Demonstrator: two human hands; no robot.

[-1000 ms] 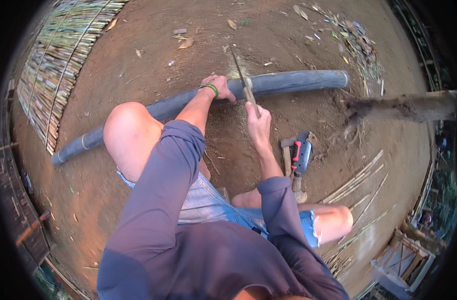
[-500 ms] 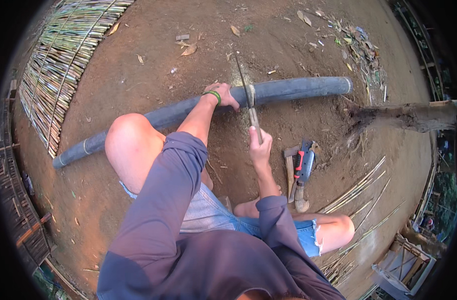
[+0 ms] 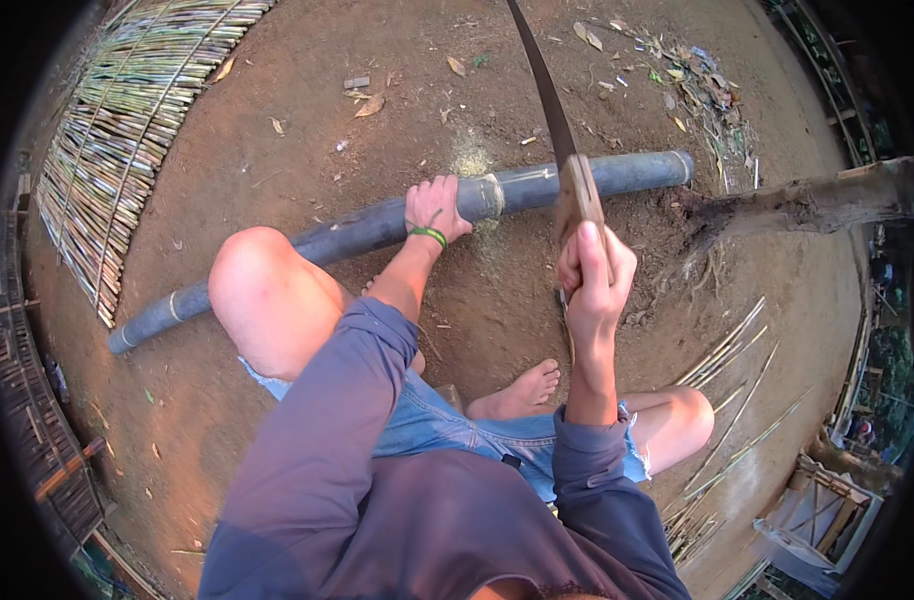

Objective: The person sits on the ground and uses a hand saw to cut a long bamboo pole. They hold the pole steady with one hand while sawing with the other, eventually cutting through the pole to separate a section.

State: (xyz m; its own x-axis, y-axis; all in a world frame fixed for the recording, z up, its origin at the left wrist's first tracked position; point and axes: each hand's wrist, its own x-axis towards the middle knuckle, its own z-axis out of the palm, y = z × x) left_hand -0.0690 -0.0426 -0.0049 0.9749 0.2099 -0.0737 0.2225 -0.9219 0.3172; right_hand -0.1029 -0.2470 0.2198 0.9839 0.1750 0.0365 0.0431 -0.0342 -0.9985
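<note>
A long, thick, dark grey bamboo pole (image 3: 357, 234) lies across the ground in front of my knees. My left hand (image 3: 436, 208) rests on it with its fingers over the top, just left of a pale node ring (image 3: 493, 196). In my right hand (image 3: 599, 272) is the wooden handle of a handsaw (image 3: 549, 98). The saw is lifted off the pole, its long dark blade pointing away from me and its handle covering part of the pole's right portion. Pale sawdust (image 3: 470, 160) lies on the soil behind the ring.
At the far left is a mat of lashed thin sticks (image 3: 142, 115). Right of the pole stands a wooden post (image 3: 827, 208). Thin canes (image 3: 732, 350) lie near my right knee. Leaf litter (image 3: 712, 95) is at the far right. My bare foot (image 3: 522, 392) is below the pole.
My right hand has raised the saw from the pole and swung it to the right. The left hand stays on the pole. The tools beside it are now hidden behind my right hand and forearm.
</note>
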